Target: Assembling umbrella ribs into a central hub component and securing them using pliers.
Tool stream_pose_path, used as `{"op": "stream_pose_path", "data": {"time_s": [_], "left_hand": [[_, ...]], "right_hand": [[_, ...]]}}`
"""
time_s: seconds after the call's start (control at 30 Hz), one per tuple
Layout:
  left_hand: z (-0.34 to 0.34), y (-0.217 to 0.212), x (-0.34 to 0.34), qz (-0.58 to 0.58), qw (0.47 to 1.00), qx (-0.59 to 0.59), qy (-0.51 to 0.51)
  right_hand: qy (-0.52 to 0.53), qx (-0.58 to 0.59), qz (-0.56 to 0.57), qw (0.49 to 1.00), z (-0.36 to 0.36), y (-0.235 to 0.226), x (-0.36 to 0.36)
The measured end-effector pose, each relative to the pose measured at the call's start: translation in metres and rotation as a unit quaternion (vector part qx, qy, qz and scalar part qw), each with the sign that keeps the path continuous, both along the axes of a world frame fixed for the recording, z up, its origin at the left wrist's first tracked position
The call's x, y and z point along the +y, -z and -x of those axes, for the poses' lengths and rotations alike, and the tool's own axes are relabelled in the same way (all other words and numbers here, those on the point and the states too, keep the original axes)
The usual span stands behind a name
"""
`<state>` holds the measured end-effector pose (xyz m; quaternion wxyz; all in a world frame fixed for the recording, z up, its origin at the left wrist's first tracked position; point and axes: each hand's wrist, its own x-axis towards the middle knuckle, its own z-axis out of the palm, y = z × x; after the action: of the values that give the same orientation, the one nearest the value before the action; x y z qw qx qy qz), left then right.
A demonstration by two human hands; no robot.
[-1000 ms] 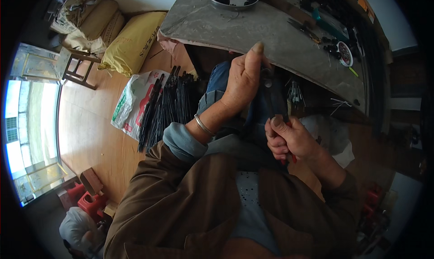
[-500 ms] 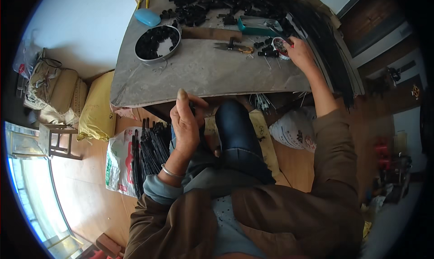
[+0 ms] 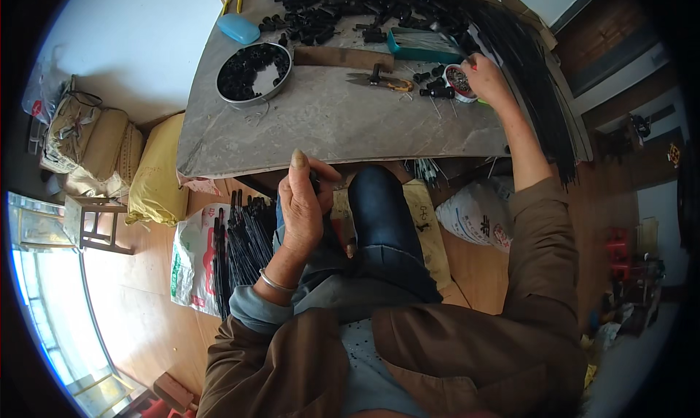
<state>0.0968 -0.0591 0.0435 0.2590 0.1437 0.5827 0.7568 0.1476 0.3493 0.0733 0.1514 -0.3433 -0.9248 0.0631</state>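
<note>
Close to the near edge of the table, my left hand is closed with the thumb raised, gripping a small black piece that is mostly hidden by the fingers. Stretched out to the far right of the table, my right hand is closed on a dark-shafted tool with a bit of red at the grip; its exact kind is not clear. Just beside that hand stands a small red-and-white cup holding little metal parts. Black cylindrical fittings lie next to the cup.
A round metal bowl holds black parts. Nearby lie orange-handled pliers, a wooden bar, a teal tray of thin rods, a blue case and yellow-handled pliers. Black rods line the right edge.
My right hand has shifted slightly away from the cup, uncovering more of its metal parts, with the tool still in it. My left hand stays almost where it was.
</note>
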Motion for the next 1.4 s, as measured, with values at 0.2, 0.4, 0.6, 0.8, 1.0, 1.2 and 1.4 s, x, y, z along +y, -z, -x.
{"op": "stream_pose_path", "data": {"time_s": [0.2, 0.4, 0.6, 0.8, 1.0, 1.2, 1.4], "left_hand": [[-0.004, -0.002, -0.012, -0.072, 0.995, 0.035, 0.064], [-0.012, -0.013, -0.017, -0.116, 0.985, 0.121, 0.031], [-0.009, -0.009, -0.024, -0.13, 0.977, 0.158, -0.055], [-0.016, -0.006, -0.043, -0.118, 0.977, 0.14, -0.114], [-0.023, -0.001, -0.05, -0.109, 0.977, 0.15, -0.104], [-0.021, 0.001, -0.059, -0.081, 0.977, 0.152, -0.126], [-0.011, 0.001, -0.075, -0.124, 0.985, 0.084, -0.081]], "right_hand": [[0.045, 0.125, 0.275, 0.952, -0.016, -0.03, -0.045], [-0.151, 0.301, 0.772, 0.539, -0.024, -0.026, -0.175], [-0.185, 0.275, 0.785, 0.523, -0.007, -0.008, -0.298], [-0.155, 0.319, 0.639, 0.683, 0.011, 0.002, -0.342], [-0.162, 0.347, 0.525, 0.76, 0.021, 0.006, -0.357], [-0.245, 0.327, 0.366, 0.836, 0.024, 0.004, -0.367], [-0.212, 0.289, 0.516, 0.778, 0.027, 0.001, -0.367]]}}
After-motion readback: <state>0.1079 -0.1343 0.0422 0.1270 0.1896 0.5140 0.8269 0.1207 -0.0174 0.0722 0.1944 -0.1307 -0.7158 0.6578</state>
